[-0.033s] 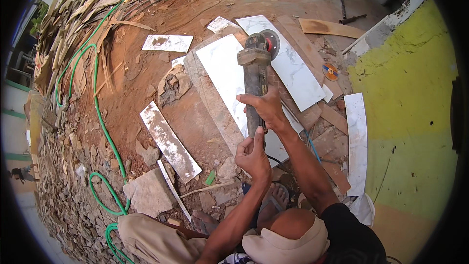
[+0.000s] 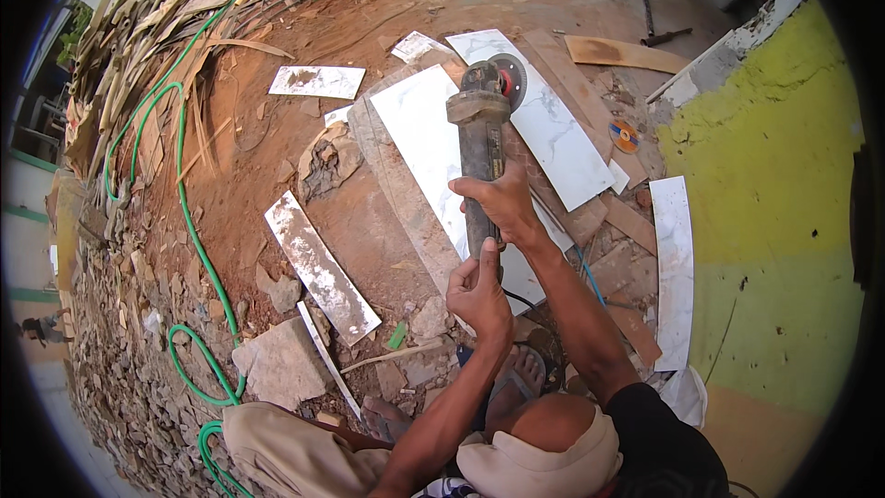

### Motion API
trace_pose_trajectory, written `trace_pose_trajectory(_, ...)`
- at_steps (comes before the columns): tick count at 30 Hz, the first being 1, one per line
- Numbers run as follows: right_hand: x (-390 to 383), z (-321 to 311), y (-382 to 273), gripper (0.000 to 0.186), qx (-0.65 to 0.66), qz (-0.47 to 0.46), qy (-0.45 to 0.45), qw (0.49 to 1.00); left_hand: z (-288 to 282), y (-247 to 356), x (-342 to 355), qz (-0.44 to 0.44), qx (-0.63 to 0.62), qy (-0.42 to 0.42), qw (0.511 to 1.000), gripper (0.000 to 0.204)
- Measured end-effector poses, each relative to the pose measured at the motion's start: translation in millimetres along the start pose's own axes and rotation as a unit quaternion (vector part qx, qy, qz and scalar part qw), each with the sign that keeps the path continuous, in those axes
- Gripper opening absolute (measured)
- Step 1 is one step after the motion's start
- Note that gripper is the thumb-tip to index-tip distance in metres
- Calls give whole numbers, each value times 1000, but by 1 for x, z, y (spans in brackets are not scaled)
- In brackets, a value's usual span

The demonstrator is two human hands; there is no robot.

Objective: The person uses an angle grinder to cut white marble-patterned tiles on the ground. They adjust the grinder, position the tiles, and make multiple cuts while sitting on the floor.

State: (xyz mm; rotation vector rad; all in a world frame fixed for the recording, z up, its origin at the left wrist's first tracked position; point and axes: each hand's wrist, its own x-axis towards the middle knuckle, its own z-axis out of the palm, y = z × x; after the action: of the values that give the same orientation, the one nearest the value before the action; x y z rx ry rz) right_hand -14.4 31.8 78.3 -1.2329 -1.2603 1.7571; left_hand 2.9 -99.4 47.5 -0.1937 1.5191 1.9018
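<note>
An angle grinder (image 2: 481,146) with a toothed cutting disc (image 2: 517,83) is held up over the cut tile pieces. My right hand (image 2: 506,204) wraps round the lower part of its dark body, thumb across the top. Lower down, my left hand (image 2: 478,299) grips the tail end near the cord (image 2: 524,301), its thumb pressed on the casing. Beneath the tool lies a white marble-patterned tile (image 2: 419,111), partly hidden by the grinder and my hands. A second white tile piece (image 2: 567,148) lies to its right. Whether the disc turns, I cannot tell.
Dirty tile strips (image 2: 321,266) lie on the soil at left; another white strip (image 2: 674,267) lies near the yellow-green wall (image 2: 765,166). A spare orange disc (image 2: 624,136) rests among scraps. A green hose (image 2: 194,231) winds past rubble and a stone block (image 2: 281,364).
</note>
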Motion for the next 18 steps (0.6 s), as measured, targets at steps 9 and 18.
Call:
trace_pose_trajectory(9,47,10,17,39,-195,-47,-22,980,6,-10,36,-61,-25,-13,998,33)
trace_pose_trajectory(18,103,49,4,63,-375,-31,-15,926,-39,9,107,325,538,-223,745,127)
